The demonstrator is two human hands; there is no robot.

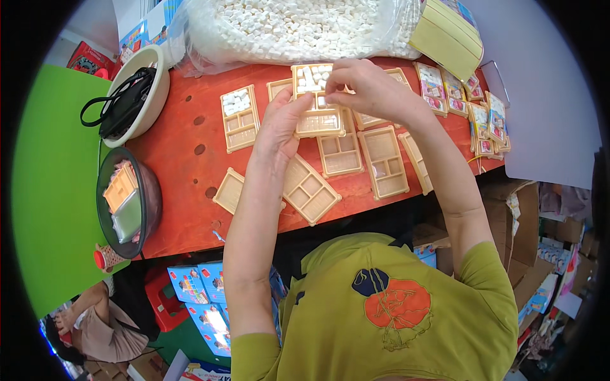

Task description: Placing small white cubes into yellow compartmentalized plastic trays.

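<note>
My left hand (pixel 277 124) grips a tan compartment tray (pixel 319 124) by its left side, thumb over the rim. Small white cube-like pieces (pixel 308 77) fill its far compartment, and a white piece shows in a small middle one. Fingers pinched together, my right hand (pixel 372 89) is over the tray's right side; whatever is between its fingertips is too small to make out. Left of my hands lies another tray (pixel 241 122) with white pieces in its far compartment. Several unfilled tan trays (pixel 383 147) lie around and under the held one.
A clear plastic bag (pixel 181 47) heaped with white pieces spans the table's far side. Packed colourful packets (pixel 433 89) and a yellow sheet (pixel 448 41) are at right. Leftward stand a cream basin (pixel 162 79) with a black bag and a dark bowl (pixel 152 203).
</note>
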